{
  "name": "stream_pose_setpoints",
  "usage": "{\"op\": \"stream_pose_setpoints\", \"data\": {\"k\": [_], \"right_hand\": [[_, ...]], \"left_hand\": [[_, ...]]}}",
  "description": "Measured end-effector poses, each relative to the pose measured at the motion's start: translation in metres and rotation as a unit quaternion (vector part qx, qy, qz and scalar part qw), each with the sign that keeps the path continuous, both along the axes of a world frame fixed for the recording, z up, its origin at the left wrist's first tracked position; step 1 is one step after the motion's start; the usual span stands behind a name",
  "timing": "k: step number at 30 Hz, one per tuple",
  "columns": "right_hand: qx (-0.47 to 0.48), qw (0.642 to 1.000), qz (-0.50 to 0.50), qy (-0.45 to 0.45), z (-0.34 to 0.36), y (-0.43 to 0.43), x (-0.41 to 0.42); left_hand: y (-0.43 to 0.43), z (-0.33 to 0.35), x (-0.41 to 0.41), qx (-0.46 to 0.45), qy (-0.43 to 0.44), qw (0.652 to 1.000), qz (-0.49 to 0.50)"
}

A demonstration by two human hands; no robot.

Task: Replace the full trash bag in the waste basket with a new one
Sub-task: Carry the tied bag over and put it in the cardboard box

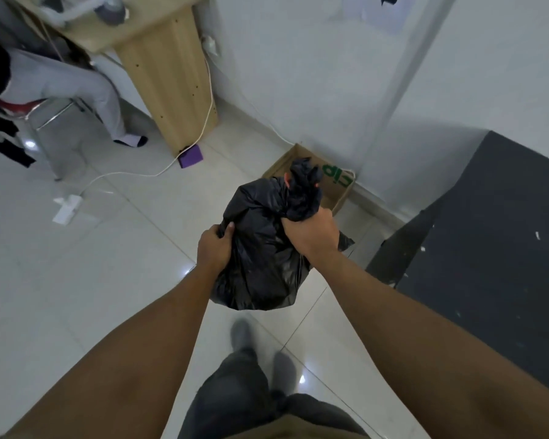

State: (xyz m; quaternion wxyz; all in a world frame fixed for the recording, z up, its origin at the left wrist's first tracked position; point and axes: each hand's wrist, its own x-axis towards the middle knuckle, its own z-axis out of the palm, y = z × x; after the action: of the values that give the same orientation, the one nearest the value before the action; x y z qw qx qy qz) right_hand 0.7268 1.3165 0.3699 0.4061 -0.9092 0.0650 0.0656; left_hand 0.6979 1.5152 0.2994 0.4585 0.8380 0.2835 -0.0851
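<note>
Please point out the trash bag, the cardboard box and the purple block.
trash bag (260,248): head view, its bulging middle.
cardboard box (338,182): head view, its printed inner wall.
purple block (191,156): head view, its top face.

trash bag (260,248): contents concealed by opaque black plastic.
right hand (311,232): fingers wrapped round the gathered neck; their ends are buried in the plastic.
left hand (214,248): fingers largely out of sight behind the bag's left side.
cardboard box (336,185): near-left part and interior blocked by the bag; green lettering only partly visible.
feet (241,334): blurred; footwear cannot be identified.
seated person (61,87): far left, cut off by the left edge.
wooden desk (168,74): top cut off by the upper edge; items on it too blurred to identify.
dark surface (488,232): cut off by the right edge.
</note>
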Motion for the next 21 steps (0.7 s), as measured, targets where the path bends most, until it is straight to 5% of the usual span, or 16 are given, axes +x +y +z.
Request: {"op": "stream_pose_setpoints", "data": {"k": [21], "right_hand": [[0.042,0.976,-0.198,0.076,-0.124,-0.019,0.311]], "left_hand": [[-0.037,-0.128,0.367,-0.019,0.011,0.99,-0.136]]}}
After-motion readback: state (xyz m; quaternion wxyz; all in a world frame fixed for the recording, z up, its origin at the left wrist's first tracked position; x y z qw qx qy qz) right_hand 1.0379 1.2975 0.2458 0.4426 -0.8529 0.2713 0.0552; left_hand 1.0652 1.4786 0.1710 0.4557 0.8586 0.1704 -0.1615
